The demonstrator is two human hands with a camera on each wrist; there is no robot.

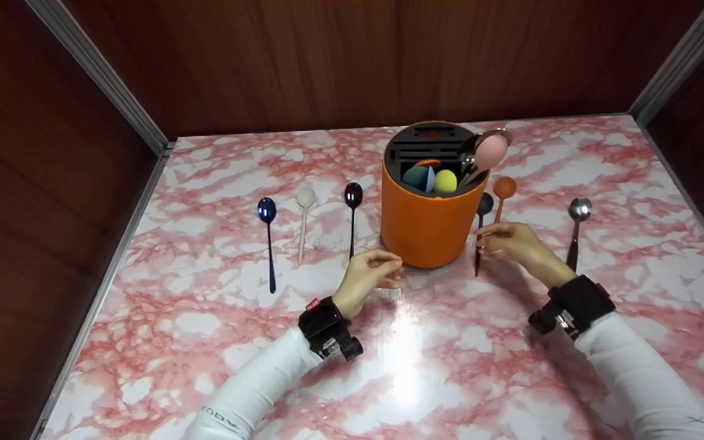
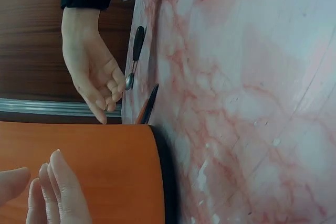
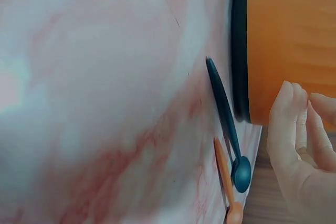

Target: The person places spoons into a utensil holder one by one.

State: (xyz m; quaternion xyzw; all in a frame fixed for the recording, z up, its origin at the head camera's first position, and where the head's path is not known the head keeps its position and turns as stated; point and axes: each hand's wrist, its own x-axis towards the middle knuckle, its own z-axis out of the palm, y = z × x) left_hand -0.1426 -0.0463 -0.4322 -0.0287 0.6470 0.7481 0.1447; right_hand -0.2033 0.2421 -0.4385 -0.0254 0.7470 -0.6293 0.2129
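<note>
Marbled tabletop point(image 1: 175, 342) bears an orange holder point(image 1: 428, 232) between left hand point(image 1: 367, 278) and right hand point(image 1: 516, 249) (fingers loosely bent, gripping nothing).

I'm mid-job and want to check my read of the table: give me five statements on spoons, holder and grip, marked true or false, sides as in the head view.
1. A pink spoon stands in the orange utensil holder. True.
2. The glossy black spoon lies right of that holder. False: it lies to its left.
3. The glossy blue spoon is the leftmost spoon. True.
4. The right grip pinches the white spoon. False: it holds nothing.
5. The orange spoon lies left of the dark blue spoon. False: it lies to its right.
</note>
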